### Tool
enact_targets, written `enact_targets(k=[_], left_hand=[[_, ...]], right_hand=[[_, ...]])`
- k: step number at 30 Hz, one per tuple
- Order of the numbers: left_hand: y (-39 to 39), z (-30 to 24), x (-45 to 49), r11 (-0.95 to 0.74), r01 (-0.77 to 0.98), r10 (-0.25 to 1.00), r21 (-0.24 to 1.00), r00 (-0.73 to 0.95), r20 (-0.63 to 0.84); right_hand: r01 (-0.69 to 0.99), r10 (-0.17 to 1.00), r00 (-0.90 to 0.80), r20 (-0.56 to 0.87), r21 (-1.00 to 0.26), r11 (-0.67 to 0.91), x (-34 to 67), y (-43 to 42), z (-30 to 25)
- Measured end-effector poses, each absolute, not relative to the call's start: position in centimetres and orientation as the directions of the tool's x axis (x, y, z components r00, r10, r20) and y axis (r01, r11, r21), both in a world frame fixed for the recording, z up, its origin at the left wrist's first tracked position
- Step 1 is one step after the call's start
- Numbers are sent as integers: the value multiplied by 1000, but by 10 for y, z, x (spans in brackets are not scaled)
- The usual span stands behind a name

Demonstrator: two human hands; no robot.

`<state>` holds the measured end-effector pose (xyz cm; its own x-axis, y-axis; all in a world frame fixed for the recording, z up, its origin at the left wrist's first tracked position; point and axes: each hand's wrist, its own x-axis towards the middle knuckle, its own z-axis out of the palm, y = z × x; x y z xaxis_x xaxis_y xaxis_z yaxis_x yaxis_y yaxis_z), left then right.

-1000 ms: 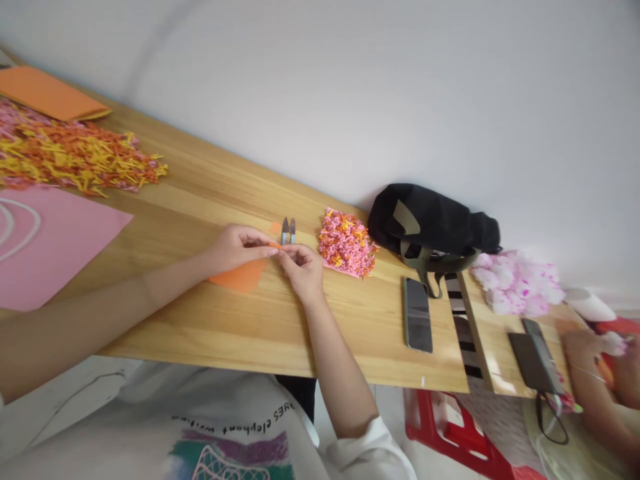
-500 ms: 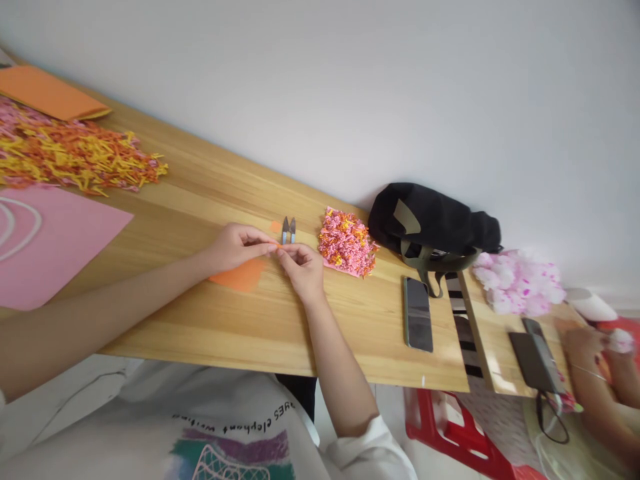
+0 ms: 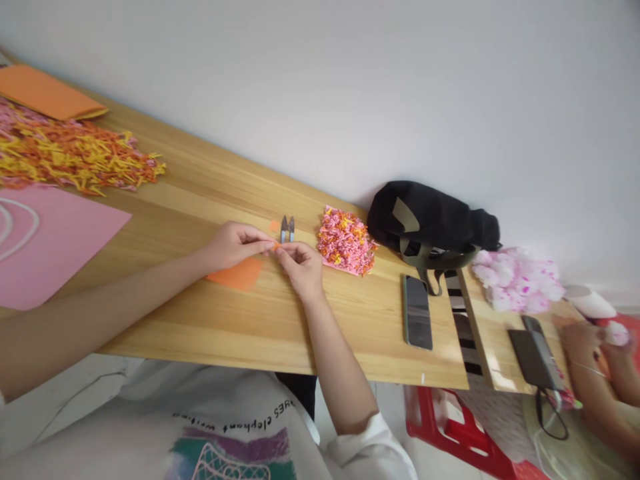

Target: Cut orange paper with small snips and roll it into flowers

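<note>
My left hand (image 3: 237, 245) pinches a small orange piece (image 3: 277, 246) between thumb and fingertips. From the other side, my right hand (image 3: 301, 265) grips the same piece, and the two hands' fingertips nearly meet over it. Most of it is hidden, so I cannot tell whether it is paper or thin felt. Beneath and in front of my left hand lies a flat orange sheet (image 3: 239, 275). Just beyond my fingertips are thread snips (image 3: 287, 230) with dark blades pointing away. A small orange scrap (image 3: 274, 226) lies beside them.
A pink pad (image 3: 346, 240) covered with pink, orange and yellow bits stands right of my hands. Leftward are a heap of coloured twists (image 3: 85, 153), a folded orange sheet (image 3: 50, 92) and a pink sheet (image 3: 65, 240). Rightward are a black bag (image 3: 430, 217), a phone (image 3: 417, 313) and another person's hands (image 3: 595, 347).
Both hands keep hold of the orange piece and have barely moved; a little more of it shows between the fingertips. The whole view has shifted slightly.
</note>
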<state>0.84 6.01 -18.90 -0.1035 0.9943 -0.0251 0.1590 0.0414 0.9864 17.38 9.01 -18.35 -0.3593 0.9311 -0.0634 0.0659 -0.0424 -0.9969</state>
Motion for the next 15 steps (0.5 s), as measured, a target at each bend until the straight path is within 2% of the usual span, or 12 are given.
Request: enact_targets(k=[7,15], left_hand=[[59,-186,8,21,193,994,981,-107,-1],[58,-182,10,51,133,989,990,-143,-32]], right_hand=[[43,933,-356,-51,-998,-38,174,90,-182],[-9,936,-347,-63,-997,-71,173,90,-185]])
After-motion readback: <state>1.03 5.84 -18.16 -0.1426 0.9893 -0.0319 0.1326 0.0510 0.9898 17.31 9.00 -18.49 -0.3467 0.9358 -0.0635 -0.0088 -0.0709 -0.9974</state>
